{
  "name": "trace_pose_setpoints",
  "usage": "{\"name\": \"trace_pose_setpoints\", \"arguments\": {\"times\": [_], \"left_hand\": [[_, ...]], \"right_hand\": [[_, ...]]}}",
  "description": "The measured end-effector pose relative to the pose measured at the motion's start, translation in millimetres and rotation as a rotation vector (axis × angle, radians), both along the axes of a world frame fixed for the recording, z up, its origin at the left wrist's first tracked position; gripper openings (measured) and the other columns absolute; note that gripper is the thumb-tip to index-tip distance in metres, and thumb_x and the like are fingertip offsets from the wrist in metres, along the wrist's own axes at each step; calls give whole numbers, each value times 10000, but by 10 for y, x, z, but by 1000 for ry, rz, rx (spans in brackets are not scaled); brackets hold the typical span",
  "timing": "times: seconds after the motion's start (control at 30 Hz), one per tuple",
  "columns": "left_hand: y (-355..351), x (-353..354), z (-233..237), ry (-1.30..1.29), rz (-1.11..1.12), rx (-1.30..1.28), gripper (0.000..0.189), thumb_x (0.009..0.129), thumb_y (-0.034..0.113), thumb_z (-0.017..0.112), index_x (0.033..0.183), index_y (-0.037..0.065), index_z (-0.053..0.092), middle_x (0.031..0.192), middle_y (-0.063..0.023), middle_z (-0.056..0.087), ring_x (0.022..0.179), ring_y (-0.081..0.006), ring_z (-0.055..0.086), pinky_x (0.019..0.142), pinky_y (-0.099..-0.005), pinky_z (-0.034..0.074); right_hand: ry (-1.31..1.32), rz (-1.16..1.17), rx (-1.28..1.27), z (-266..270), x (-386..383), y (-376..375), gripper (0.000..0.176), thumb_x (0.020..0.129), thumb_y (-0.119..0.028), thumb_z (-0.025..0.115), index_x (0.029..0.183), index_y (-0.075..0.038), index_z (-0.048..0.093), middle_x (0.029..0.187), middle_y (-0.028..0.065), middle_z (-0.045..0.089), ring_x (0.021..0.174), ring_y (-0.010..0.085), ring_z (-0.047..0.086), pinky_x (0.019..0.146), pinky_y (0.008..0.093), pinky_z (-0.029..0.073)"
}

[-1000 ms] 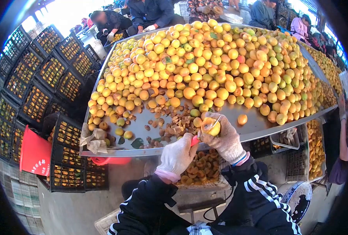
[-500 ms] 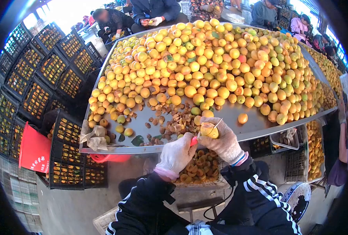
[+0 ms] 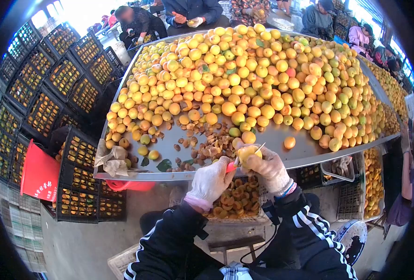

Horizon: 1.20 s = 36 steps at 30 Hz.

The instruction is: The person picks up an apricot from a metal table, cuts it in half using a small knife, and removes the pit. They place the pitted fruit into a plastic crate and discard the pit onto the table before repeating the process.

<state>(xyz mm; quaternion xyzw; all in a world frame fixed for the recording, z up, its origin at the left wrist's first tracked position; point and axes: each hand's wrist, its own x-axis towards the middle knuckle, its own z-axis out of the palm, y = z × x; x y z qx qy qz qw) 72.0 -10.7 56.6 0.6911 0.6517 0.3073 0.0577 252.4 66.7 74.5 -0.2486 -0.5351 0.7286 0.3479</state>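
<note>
In the head view, my gloved left hand (image 3: 208,182) is closed around the red handle of a small knife (image 3: 230,166). Its blade reaches the yellow apricot (image 3: 247,154), and the tip shows beyond the fruit. My gloved right hand (image 3: 271,171) grips that apricot over the near edge of the metal table (image 3: 305,148). Just past my hands lie brown apricot pits (image 3: 216,144) and a large heap of whole apricots (image 3: 244,74). Below my hands stands a crate of apricot halves (image 3: 237,198).
Stacked black crates (image 3: 60,77) of fruit fill the left side, beside a red bucket (image 3: 39,172). Crumpled cloth (image 3: 115,161) lies at the table's left corner. A white round container (image 3: 351,240) stands at lower right. Other people sit across the table.
The apricot has turned in my right hand, and the knife blade now lies across it at a different angle. The view has shifted slightly. Across the table, a person's hands have moved apart.
</note>
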Motion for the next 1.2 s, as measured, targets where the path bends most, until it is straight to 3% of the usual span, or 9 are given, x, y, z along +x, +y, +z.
{"name": "trace_pose_setpoints", "arguments": {"times": [0.13, 0.27, 0.33, 0.43, 0.73, 0.83, 0.9, 1.0, 1.2], "left_hand": [[20, -27, -17, -29, -22, -9, 196, 890, 260, 643, 977, 103, 562, 718, -143, 643, 639, -357, 648, 542, -433, 512], [2, 22, -27, -31, 17, -81, 224, 890, 261, 642, 1008, 88, 563, 715, -166, 639, 658, -386, 643, 562, -462, 506], [-5, 74, -9, -34, 50, -142, 245, 891, 255, 641, 1036, 73, 564, 716, -183, 634, 675, -411, 637, 578, -486, 498], [-21, 122, 21, -60, 70, -165, 261, 903, 277, 634, 1029, 63, 553, 704, -195, 630, 679, -433, 631, 572, -501, 493], [-10, 11, -10, -574, -229, -294, 313, 939, 302, 615, 1044, 15, 548, 819, -244, 637, 808, -442, 624, 666, -432, 478], [-17, 31, 8, -637, -274, -298, 260, 951, 244, 606, 1053, 10, 561, 821, -174, 642, 754, -330, 633, 662, -388, 474], [-26, 59, 119, -1039, -203, -502, 193, 958, 186, 584, 1043, 14, 571, 803, -82, 614, 717, -182, 576, 653, -339, 466], [-27, 42, 86, -930, -182, -421, 148, 959, 153, 571, 1023, 20, 581, 797, -19, 567, 711, -104, 500, 642, -294, 452], [11, 25, 83, -850, -72, -359, 165, 946, 175, 590, 996, 18, 586, 748, -49, 580, 678, -129, 509, 625, -313, 454]], "right_hand": [[201, 170, -310, 55, 20, -22, 601, 878, -382, 720, 1311, -4, 548, 1122, 22, 609, 942, 124, 593, 834, 280, 488], [117, 88, -264, 125, -13, -27, 546, 884, -314, 727, 1296, -1, 550, 1123, 26, 603, 936, 114, 598, 792, 269, 498], [48, -72, -55, 79, -69, -27, 516, 876, -222, 741, 1296, 2, 542, 1099, 24, 616, 913, 102, 600, 751, 251, 501], [18, -129, -92, 7, -110, -22, 510, 865, -146, 742, 1305, 4, 532, 1053, 21, 631, 885, 104, 608, 732, 239, 504], [37, -23, -147, 157, -101, 10, 480, 858, -176, 723, 1270, 1, 550, 1062, 48, 664, 786, 85, 593, 682, 232, 486], [75, 6, -173, 176, -85, -3, 490, 849, -220, 669, 1257, 23, 548, 979, 43, 655, 700, 93, 558, 617, 227, 441], [144, 42, -184, 116, -97, -34, 502, 835, -236, 643, 1247, 35, 549, 932, 39, 637, 667, 98, 540, 593, 225, 418], [195, 58, -210, 171, -126, -49, 542, 797, -243, 593, 1241, 64, 533, 801, 26, 567, 607, 108, 507, 554, 234, 389], [353, 166, -373, 136, -166, 45, 673, 775, -267, 609, 1362, 19, 448, 1132, 114, 627, 618, 112, 530, 596, 229, 422]]}}
